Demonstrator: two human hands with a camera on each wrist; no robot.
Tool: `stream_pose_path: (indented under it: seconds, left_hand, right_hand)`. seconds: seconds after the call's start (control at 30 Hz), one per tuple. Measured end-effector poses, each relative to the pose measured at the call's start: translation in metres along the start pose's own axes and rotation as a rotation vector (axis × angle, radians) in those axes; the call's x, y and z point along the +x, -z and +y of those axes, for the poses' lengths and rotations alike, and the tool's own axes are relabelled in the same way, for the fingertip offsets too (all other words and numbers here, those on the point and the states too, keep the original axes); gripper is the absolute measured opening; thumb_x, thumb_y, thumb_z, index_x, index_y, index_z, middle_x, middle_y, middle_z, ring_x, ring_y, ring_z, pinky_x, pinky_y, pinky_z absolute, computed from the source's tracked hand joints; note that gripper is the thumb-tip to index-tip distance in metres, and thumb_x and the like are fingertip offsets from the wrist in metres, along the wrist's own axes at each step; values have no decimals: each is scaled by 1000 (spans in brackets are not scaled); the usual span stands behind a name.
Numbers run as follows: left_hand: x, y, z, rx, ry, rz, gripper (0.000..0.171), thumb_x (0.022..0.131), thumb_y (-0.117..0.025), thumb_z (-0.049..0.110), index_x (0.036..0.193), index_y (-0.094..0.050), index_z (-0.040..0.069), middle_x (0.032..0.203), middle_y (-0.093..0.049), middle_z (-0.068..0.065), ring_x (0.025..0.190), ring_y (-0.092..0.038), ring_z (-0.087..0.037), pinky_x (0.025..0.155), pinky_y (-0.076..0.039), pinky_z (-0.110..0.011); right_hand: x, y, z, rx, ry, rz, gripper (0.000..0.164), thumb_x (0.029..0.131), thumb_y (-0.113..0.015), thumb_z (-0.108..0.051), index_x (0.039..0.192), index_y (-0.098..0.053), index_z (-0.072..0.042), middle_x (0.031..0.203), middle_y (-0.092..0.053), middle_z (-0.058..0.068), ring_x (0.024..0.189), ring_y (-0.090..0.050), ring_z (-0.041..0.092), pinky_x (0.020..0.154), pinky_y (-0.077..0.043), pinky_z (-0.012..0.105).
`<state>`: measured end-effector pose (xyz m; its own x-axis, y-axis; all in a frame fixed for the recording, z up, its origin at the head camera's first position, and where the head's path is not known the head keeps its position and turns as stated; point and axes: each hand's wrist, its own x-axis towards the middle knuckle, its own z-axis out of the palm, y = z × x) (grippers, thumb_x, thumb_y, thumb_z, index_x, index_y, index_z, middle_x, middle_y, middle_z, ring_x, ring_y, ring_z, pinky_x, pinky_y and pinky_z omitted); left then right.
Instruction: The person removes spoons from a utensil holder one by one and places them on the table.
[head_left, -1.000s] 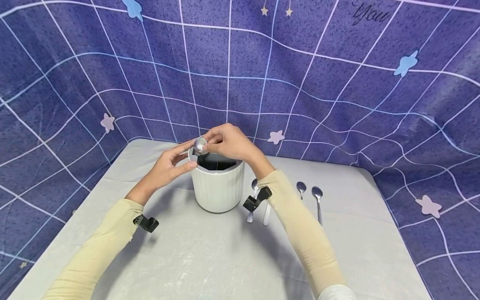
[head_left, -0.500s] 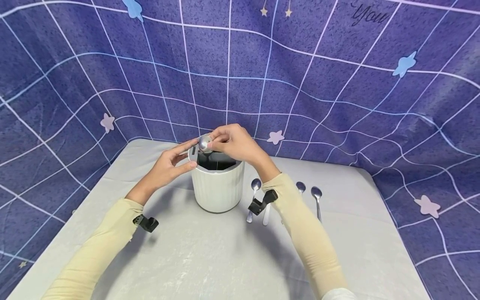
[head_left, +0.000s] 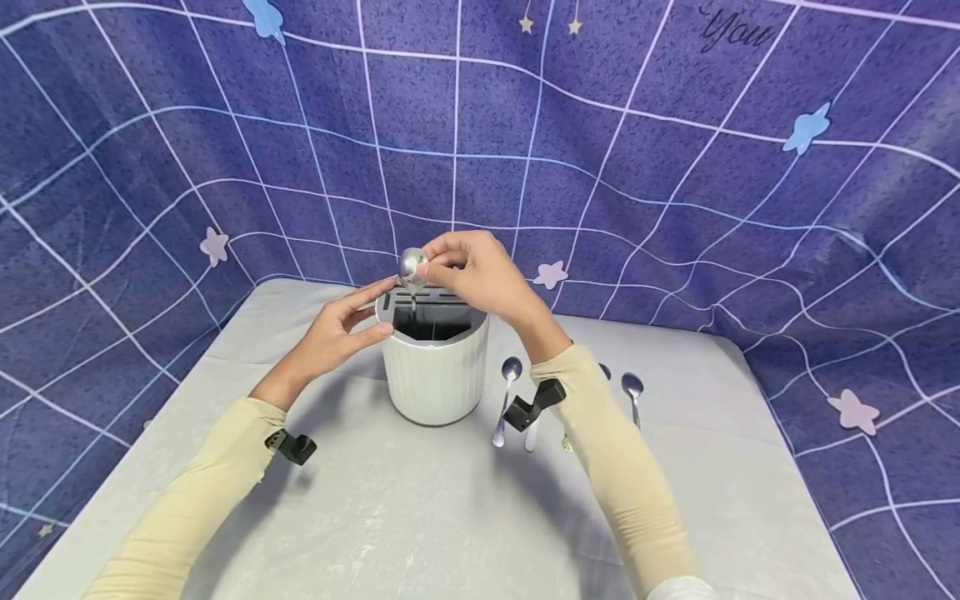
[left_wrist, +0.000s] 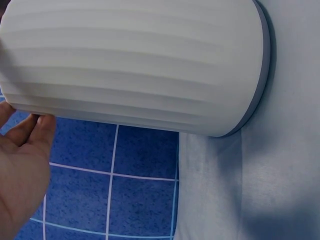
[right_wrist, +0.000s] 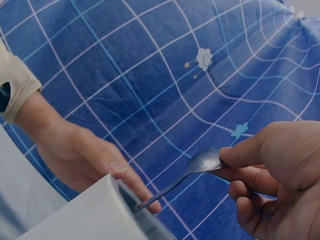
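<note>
A white ribbed utensil holder (head_left: pixel 435 379) with a dark, divided inside stands upright on the table. My right hand (head_left: pixel 483 271) pinches a metal spoon (head_left: pixel 412 265) by its bowl above the holder. The spoon's handle points down, and its lower end is inside the opening, as the right wrist view shows with the spoon bowl (right_wrist: pixel 205 161) between thumb and fingers. At the holder's left rim, my left hand (head_left: pixel 330 337) rests with fairly straight fingers, thumb toward me and fingers on the far side. In the left wrist view, fingertips touch the ribbed wall (left_wrist: pixel 125 65).
Right of the holder, a spoon (head_left: pixel 512 371) lies on the grey-white tablecloth (head_left: pixel 420 517). Another spoon (head_left: pixel 632 385) lies farther right. More cutlery is partly hidden under my right forearm. A purple-blue grid-patterned cloth (head_left: pixel 480 108) hangs behind the table.
My right hand has risen and shifted slightly right with the spoon, so more of its handle shows above the opening. My left hand has stayed at the rim.
</note>
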<state>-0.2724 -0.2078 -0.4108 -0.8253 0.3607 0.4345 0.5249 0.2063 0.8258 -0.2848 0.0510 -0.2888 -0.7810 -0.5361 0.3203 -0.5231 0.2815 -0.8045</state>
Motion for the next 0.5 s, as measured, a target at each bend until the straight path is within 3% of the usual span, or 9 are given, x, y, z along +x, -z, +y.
stream_pose_path:
  seconds: [0.23,0.5]
  left_hand:
    - [1,0,0,-2,1,-2,63,95,-71,4,152,-45,0,161,-39,-17,151,-32,-28,115,-39,-18]
    - [0,1,1,-15,-7,-5,64,94,-71,2,152,-45,0,161,-39,-17,151,-31,-28,115,-39,-17]
  right_hand:
    - [2,9,-13,-2,24,6,12,96,-70,-12,105,-75,-5,89,-76,4,90,-72,24,77,-60,30]
    - [2,18,-29,-38,46,42,16,96,-70,-14,108,-75,-5,89,-77,3,90,-70,12,80,-59,30]
